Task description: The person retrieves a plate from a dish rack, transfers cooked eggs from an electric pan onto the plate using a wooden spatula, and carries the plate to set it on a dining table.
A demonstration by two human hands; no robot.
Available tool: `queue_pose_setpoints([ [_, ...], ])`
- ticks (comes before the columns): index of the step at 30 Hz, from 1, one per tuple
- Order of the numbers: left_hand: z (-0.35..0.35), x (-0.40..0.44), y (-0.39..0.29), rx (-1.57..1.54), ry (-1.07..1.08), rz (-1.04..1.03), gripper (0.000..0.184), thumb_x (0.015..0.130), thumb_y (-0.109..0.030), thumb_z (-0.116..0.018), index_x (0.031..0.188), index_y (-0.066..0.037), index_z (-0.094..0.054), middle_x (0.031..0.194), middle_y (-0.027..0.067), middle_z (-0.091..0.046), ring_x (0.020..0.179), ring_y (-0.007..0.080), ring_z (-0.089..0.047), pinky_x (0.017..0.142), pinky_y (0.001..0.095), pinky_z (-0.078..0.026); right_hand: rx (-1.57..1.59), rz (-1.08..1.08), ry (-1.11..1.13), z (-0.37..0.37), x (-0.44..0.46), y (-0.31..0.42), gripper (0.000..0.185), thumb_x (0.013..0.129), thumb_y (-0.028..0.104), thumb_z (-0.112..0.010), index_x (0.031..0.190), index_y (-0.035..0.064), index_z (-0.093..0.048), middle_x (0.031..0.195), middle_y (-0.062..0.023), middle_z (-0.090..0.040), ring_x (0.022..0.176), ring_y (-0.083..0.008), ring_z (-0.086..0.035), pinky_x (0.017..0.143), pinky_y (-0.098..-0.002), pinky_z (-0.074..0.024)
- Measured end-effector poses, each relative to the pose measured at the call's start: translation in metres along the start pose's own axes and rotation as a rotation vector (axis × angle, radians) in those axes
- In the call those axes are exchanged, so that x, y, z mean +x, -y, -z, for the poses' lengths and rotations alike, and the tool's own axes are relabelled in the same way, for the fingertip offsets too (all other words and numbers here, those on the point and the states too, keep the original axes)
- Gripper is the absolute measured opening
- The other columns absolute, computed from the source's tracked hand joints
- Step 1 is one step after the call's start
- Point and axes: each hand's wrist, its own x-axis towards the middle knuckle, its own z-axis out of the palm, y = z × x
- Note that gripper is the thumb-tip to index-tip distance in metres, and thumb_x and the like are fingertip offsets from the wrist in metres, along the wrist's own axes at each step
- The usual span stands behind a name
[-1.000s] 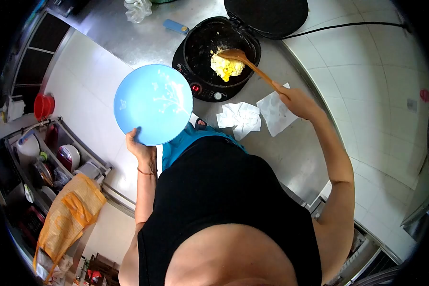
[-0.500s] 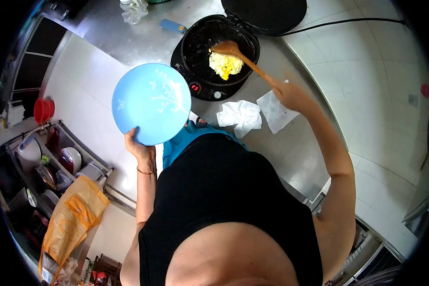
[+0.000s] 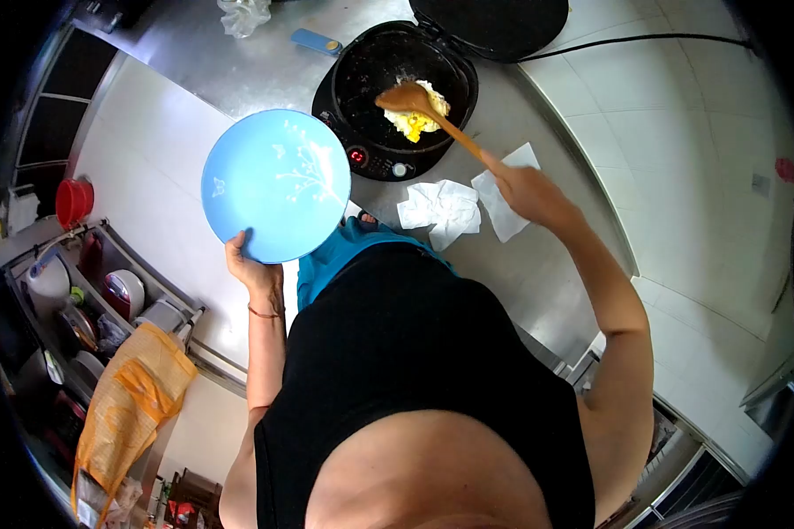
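Observation:
My left hand [image 3: 252, 264] grips the lower rim of a light blue plate [image 3: 265, 189] with a white branch pattern, its thumb on the upper face. The plate has no food on it and is held to the left of a round black electric pan [image 3: 362, 84]. Closed around a wooden spoon [image 3: 454, 130] is my right hand [image 3: 534, 194]. The spoon's head rests over cooked egg [image 3: 419, 125], yellow and white, inside the pan and covers part of it.
The pan's raised lid [image 3: 494, 26] and its black cord [image 3: 626, 40] are at the back right. Crumpled tissue [image 3: 439, 208] and a flat paper sheet [image 3: 505, 203] lie on the metal counter [image 3: 538, 282]. A blue-handled tool [image 3: 316, 41] and a plastic bag [image 3: 243, 16] lie behind.
The spoon has shifted a little left and down and now covers more of the egg. My left hand still holds the plate. The whole view has shifted slightly.

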Motion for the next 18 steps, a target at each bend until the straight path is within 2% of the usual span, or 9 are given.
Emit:
queue_pose_setpoints([
  [8,-0.003,-0.003,-0.003,0.032,-0.012,0.024,0.034,0.072,-0.02,-0.047,0.1,0.0,-0.048,0.096,0.009,-0.051,0.092,0.0219,-0.05,0.081,0.0341,-0.042,0.077,-0.047,0.095,0.013,-0.013,-0.003,0.043,0.088,0.018,-0.037,0.131,0.0172,-0.031,0.071,-0.0186,-0.058,0.065,-0.0322,-0.058,0.064,-0.0442,-0.0451],
  [12,-0.007,-0.006,-0.003,0.053,-0.007,0.043,0.035,0.072,-0.02,-0.047,0.101,0.0,-0.047,0.096,0.0091,-0.051,0.092,0.0221,-0.05,0.081,0.0347,-0.042,-0.016,0.0,0.003,-0.012,-0.027,-0.004,0.043,0.087,0.018,-0.037,0.13,0.0144,-0.032,0.072,-0.0191,-0.058,0.065,-0.0316,-0.058,0.064,-0.0444,-0.0448],
  [18,-0.005,-0.006,-0.003,0.046,-0.016,0.039,0.034,0.073,-0.02,-0.046,0.101,0.0,-0.048,0.095,0.009,-0.051,0.093,0.0221,-0.05,0.082,0.0345,-0.041,0.086,-0.001,-0.018,-0.008,-0.008,0.002,0.042,0.087,0.019,-0.037,0.129,0.0151,-0.033,0.074,-0.0214,-0.058,0.067,-0.0346,-0.058,0.064,-0.0454,-0.0448],
])
